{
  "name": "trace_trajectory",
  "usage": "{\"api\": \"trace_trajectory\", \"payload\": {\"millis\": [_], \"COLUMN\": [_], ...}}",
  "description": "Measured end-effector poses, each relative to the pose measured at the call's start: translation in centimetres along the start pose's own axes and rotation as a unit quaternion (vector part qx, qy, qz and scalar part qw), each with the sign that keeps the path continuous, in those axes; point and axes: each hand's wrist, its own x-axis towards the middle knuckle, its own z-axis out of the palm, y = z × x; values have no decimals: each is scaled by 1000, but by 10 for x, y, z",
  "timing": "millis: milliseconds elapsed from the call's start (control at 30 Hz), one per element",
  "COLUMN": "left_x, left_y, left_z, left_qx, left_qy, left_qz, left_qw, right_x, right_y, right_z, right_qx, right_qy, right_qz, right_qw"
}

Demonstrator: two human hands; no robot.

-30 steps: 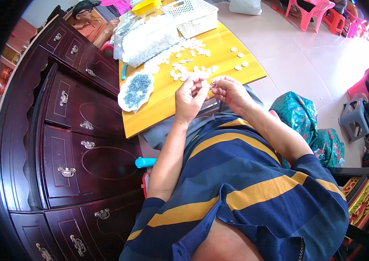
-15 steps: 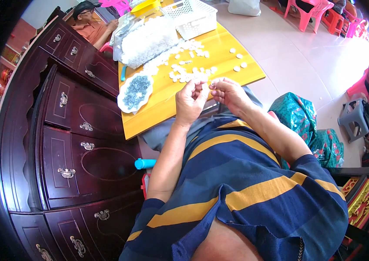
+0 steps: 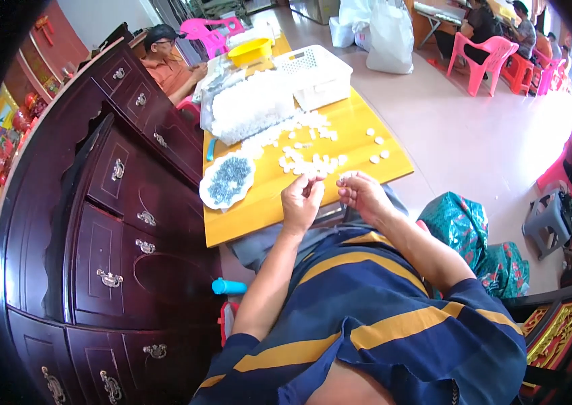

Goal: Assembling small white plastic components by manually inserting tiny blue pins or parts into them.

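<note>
Head view looking down: your left hand is curled, fingers pinched together at the tips on something too small to make out, and your right hand sits just beside it, fingertips likewise drawn in narrow around a tiny piece. Both hover at the near edge of the glossy yellow table. Just beyond your fingertips lies a loose scatter of small white plastic pieces, squarish and smooth, thinning out to the right. Ahead and to the left of your left hand rests a white oval dish heaped with small grey metal bits. Further out, a clear crinkly bag bulges with more white pieces, and beside it stand a white perforated basket and a yellow bowl. To your left runs a dark carved wooden cabinet with brass drawer pulls.
</note>
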Motion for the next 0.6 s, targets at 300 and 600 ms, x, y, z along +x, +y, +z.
{"api": "trace_trajectory", "payload": {"millis": [300,600], "left_x": [-2,3], "left_y": [-1,-19], "left_z": [-4,-8], "left_qx": [15,17], "left_qy": [-67,-76], "left_qz": [-80,-92], "left_qw": [994,993], "right_x": [-7,0], "right_y": [-3,-1], "right_z": [2,-2], "right_qx": [-10,-8], "right_qy": [0,4], "right_qz": [3,4], "right_qw": [1000,1000]}}
